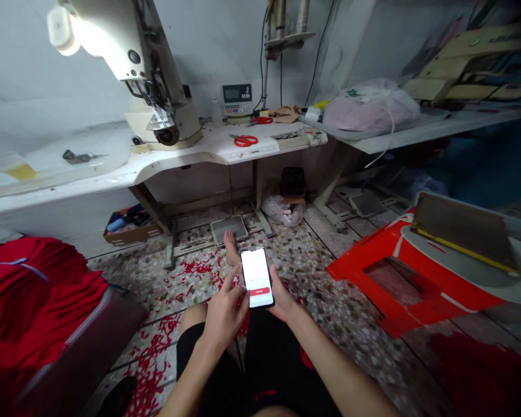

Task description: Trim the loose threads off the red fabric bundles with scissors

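A phone point(257, 275) with a bright white screen and a red bar near its bottom is held upright above my lap. My right hand point(281, 295) is closed round the phone's right side and lower edge. On the other side, my left hand point(226, 307) is beside the phone's left edge with its fingers apart, the fingertips near the lower part of the screen; it does not hold anything that I can see.
A white sewing table point(191, 156) carries a sewing machine point(173, 116) and red-handled scissors point(245, 141). Red cloth point(35, 307) fills a bin at the left. An orange stool point(399, 278) stands at the right. Red scraps point(156, 347) lie on the floor.
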`<state>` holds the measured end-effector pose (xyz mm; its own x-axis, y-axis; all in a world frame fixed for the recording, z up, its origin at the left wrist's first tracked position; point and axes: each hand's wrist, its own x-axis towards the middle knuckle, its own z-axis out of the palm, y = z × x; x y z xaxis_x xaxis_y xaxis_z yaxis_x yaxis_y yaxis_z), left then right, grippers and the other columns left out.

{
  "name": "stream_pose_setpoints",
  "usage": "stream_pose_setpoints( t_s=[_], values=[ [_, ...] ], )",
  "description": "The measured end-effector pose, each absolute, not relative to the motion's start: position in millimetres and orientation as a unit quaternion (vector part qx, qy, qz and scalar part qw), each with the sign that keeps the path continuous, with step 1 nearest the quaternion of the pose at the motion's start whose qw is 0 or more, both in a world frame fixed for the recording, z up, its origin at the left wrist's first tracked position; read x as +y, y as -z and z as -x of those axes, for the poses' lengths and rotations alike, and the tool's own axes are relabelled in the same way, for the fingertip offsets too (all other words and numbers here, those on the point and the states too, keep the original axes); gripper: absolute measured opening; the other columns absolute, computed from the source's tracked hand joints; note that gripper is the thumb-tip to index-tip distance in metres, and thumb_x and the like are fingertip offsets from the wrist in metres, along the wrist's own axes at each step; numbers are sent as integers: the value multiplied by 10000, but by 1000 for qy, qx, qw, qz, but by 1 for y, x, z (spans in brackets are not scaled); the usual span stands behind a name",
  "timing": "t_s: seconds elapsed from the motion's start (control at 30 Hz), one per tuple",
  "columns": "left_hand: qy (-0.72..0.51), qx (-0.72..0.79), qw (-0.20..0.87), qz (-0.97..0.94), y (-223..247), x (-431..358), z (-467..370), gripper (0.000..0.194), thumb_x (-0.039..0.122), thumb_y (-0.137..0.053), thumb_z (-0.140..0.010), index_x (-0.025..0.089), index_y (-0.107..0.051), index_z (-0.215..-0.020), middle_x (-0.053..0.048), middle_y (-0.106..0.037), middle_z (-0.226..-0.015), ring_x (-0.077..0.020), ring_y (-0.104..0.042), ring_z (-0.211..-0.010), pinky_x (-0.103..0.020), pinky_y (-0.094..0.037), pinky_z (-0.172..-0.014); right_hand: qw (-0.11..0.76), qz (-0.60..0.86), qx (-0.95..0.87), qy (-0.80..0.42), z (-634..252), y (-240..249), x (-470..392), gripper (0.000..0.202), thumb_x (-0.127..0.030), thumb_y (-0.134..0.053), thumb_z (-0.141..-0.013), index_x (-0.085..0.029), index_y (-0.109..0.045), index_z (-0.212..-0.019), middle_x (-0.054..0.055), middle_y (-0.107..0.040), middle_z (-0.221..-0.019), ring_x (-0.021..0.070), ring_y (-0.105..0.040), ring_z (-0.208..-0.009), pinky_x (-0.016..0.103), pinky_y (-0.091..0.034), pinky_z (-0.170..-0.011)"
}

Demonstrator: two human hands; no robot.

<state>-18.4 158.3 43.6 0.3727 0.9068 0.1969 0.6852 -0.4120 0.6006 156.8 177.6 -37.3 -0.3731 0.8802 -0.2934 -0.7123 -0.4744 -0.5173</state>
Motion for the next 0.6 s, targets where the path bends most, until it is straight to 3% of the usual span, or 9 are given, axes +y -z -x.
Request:
stream_pose_setpoints(
  t_s=[0.4, 0.6],
  values=[
    [-259, 493, 212, -803, -46, 160, 18, 184, 218, -569, -996, 205, -699, -867, -105, -456, -1627, -234, -779, -930, -343, -623, -786, 486, 271, -158, -816, -156, 35, 178, 777, -782, -335, -1016, -167, -708, -1310, 147, -797, -1152, 304, -748, -1069, 450, -560, -954],
    [-252, 492, 203, -808, -45, 161, 18, 176, 222, -571, -997, 201, -690, -868, -115, -462, -1623, -216, -778, -859, -338, -615, -752, 488, 245, -164, -822, -157, 40, 178, 793, -773, -285, -1030, -175, -714, -1326, 139, -762, -1267, 283, -713, -1177, 428, -525, -1037]
  ],
)
